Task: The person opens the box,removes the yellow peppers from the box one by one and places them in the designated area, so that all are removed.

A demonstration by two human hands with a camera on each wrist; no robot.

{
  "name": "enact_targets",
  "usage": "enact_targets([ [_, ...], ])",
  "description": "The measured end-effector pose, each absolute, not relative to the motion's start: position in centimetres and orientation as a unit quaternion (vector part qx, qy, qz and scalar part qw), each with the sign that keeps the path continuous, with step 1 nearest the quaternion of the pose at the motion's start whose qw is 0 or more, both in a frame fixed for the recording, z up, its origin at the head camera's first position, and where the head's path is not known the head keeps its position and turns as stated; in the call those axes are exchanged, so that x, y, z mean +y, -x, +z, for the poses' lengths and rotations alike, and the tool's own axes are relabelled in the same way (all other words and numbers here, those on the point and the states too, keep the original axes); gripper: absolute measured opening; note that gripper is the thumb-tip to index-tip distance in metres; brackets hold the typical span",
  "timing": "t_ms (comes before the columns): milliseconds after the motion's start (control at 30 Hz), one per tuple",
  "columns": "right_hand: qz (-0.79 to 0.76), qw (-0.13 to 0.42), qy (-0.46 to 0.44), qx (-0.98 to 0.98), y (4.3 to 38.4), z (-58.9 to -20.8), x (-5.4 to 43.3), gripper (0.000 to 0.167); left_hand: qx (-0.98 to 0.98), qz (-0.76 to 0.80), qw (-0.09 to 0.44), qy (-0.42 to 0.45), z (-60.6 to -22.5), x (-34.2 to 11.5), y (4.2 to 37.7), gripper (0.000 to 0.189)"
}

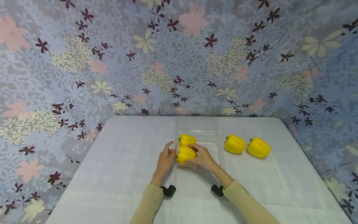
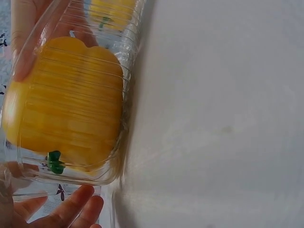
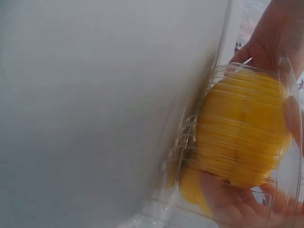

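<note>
My right hand (image 1: 203, 158) grips a yellow bell pepper (image 1: 185, 154) inside the left half of a clear plastic clamshell box (image 1: 213, 152). Behind that one lies another yellow bell pepper (image 1: 187, 139) in the same half. At the box's left side is my left hand (image 1: 166, 158), its fingers loosely bent right at the wall. The left wrist view shows the held pepper (image 2: 78, 104) through the ribbed wall, its green stem toward the left hand's fingers (image 2: 66, 216). Through the clear plastic in the right wrist view, the right hand's fingers (image 3: 225, 199) lie against the pepper (image 3: 242, 128).
Two more yellow bell peppers (image 1: 235, 144) (image 1: 258, 147) lie on the white-covered table (image 1: 126, 149) right of the box. The box's raised clear lid (image 1: 197, 123) extends toward the floral backdrop (image 1: 195, 62). Dark wrist mounts (image 1: 168, 190) stick out from both sleeves.
</note>
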State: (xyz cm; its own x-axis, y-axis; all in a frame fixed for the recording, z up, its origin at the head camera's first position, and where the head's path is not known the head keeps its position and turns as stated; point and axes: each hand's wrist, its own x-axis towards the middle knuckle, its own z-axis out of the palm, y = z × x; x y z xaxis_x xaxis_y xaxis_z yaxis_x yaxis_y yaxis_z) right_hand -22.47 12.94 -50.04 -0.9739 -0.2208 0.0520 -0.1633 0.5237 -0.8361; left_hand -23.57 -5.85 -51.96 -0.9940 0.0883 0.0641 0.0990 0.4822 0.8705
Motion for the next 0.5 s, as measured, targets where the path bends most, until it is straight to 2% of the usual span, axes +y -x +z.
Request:
enact_targets([
  [500,-0.497,0.038,0.112,0.86,22.3,-48.4,14.4,0.069,-0.862,-0.503,0.013,0.052,-52.0,-5.8,23.6,0.044],
])
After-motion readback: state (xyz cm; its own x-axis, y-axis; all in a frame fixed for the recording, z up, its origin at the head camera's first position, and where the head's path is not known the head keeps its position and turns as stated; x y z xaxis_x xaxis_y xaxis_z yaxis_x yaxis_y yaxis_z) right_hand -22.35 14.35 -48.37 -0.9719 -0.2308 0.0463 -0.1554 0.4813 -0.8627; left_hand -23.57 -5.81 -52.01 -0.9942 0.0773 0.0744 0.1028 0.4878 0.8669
